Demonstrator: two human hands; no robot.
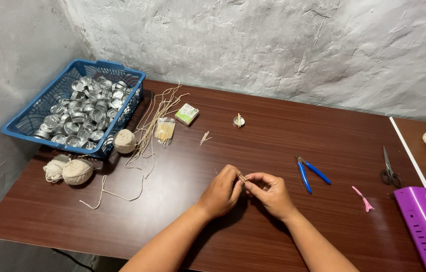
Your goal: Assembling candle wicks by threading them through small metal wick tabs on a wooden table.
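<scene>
Where fingertips meet, left hand point(221, 191), right hand point(269, 192) pinch tiny stick point(243, 178) (mostly hidden).

Both hands meet near the front middle of the brown table point(253, 121); the left hand point(221, 191) and right hand point(271, 193) pinch a small wooden stick piece point(243, 178) between fingertips; blue-handled pliers point(309, 172) lie just right of the hands; a blue basket point(31, 113) of metal cups point(84, 113) sits at the table's far left corner; cut wick strands point(155, 121) lie beside the basket.
</scene>
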